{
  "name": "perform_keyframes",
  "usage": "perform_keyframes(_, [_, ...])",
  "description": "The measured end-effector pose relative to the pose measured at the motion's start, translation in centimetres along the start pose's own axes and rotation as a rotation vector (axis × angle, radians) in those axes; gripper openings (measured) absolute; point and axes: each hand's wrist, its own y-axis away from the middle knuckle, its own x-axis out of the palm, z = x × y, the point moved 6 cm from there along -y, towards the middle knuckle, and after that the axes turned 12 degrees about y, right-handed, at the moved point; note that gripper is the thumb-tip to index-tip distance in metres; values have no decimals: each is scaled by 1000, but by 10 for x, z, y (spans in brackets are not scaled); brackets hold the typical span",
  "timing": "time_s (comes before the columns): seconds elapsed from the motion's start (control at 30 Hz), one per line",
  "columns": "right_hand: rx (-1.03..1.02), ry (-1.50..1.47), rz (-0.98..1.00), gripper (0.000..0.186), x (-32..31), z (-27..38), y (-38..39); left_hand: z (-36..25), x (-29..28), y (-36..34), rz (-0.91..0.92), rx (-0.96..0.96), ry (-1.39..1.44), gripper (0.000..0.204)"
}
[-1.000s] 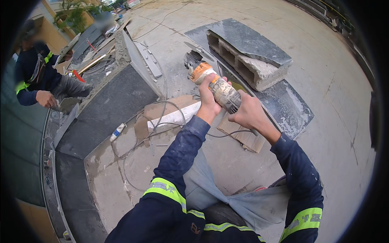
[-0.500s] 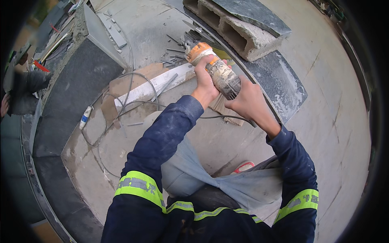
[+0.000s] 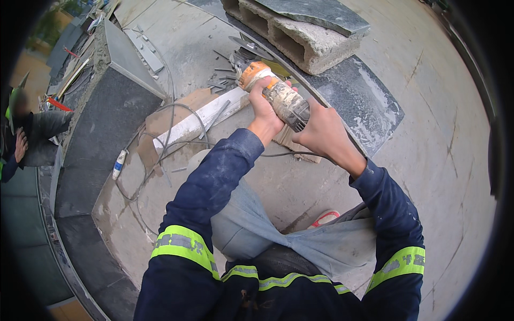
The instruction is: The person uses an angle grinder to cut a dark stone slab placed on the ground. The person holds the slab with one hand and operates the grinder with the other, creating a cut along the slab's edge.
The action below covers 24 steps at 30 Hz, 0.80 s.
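An angle grinder (image 3: 286, 100) with an orange head and a dusty, worn body slants across the middle of the view. My left hand (image 3: 264, 111) wraps around its body just behind the orange head. Its rear end is gripped by my right hand (image 3: 325, 132), whose thumb lies along the near side. At the far end, a grey disc (image 3: 250, 47) lies close to the edge of a dark stone slab (image 3: 369, 109); whether they touch, I cannot tell. A power cord (image 3: 284, 154) trails left from the grinder's rear. Fingers on the far side are partly hidden.
A hollow concrete block (image 3: 321, 59) rests on the slab, topped by another stone piece (image 3: 326, 18). Left lie a white strip (image 3: 203, 122), cardboard (image 3: 176, 109), looped cable and a plug connector (image 3: 119, 165). Beyond the dark stone-clad ledge (image 3: 101, 123), another person's hand (image 3: 21, 144) shows.
The view has shifted slightly, so the block and slab appear farther left. Both my hands keep their hold on the grinder. The other person at the left shows more.
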Motion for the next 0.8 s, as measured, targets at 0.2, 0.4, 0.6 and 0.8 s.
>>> perform_keyframes(0.2, [7, -19, -11, 52, 0, 0, 3, 4, -4, -1, -43, -31, 16, 49])
perform_keyframes(0.4, [46, -36, 3, 57, 0, -1, 3, 4, -3, -3, -12, -32, -19, 52])
perform_keyframes(0.6, [60, -39, 33, 58, 1, 2, 2, 2, -5, -4, -23, -30, -25, 51])
perform_keyframes(0.8, [99, -39, 48, 59, 5, 1, 3, 2, -4, -3, -21, -29, -39, 50])
